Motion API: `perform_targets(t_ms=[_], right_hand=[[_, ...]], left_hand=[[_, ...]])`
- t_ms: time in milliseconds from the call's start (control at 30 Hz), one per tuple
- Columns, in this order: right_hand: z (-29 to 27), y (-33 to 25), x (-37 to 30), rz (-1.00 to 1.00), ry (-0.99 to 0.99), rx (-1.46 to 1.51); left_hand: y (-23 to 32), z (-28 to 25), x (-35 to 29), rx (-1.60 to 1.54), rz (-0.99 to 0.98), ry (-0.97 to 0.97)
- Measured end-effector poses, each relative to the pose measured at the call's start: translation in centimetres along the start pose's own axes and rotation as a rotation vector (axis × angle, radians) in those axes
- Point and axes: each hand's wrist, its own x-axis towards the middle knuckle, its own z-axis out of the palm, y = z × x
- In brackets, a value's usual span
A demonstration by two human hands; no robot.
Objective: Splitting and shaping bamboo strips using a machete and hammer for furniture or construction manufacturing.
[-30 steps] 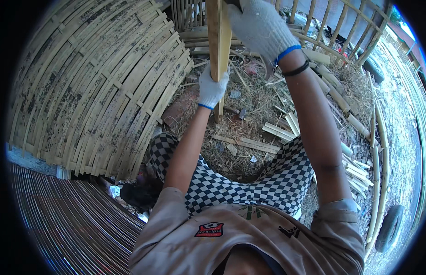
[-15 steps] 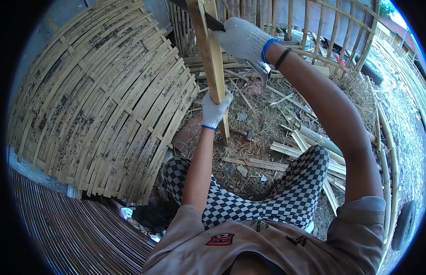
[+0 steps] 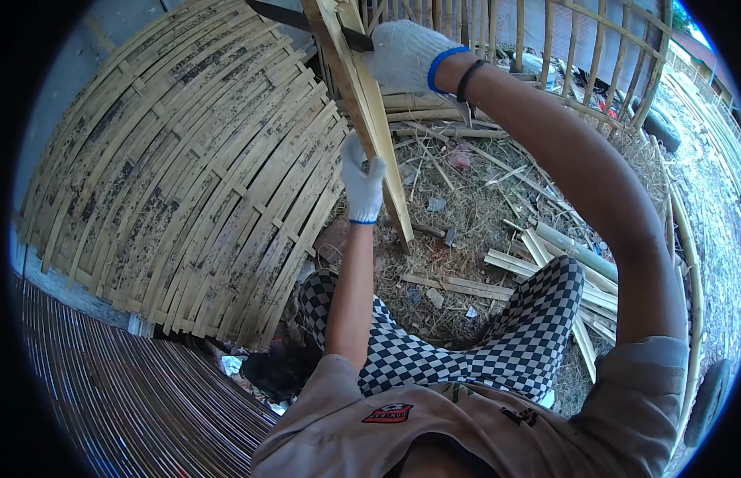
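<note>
A long split piece of bamboo (image 3: 369, 119) stands upright and slightly tilted in front of me, its lower end on the ground. A dark, broad blade (image 3: 286, 16) crosses the bamboo near its top, lodged in it. My right hand (image 3: 406, 56), in a white knitted glove with a blue cuff, is closed at the blade's right end; the handle is hidden. Just under that wrist a pale curved piece (image 3: 466, 113) shows, its kind unclear. Gloved as well, my left hand (image 3: 364, 182) loosely grips the bamboo's left edge lower down, thumb apart from fingers.
A large woven bamboo panel (image 3: 179, 175) leans at the left. Split bamboo strips (image 3: 589, 291) and straw litter the ground before my checkered-trousered legs. A bamboo slat fence (image 3: 577, 48) stands at the back. Long poles (image 3: 685, 271) and a tyre (image 3: 709, 402) lie at right.
The bamboo's top has leaned left, with the blade and my right hand shifting left and slightly up. My left hand has loosened and moved from around the bamboo to its left edge.
</note>
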Motion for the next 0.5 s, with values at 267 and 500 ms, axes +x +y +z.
perform_targets(t_ms=[267, 500], right_hand=[[-1.6, -2.9, -0.4, 0.093, -0.110, 0.142], [2.6, -5.1, -1.0, 0.207, 0.236, 0.156]], left_hand=[[20.6, 1.2, 20.2, 0.407, 0.342, -0.156], [17.6, 3.5, 26.1, 0.694, 0.311, 0.223]])
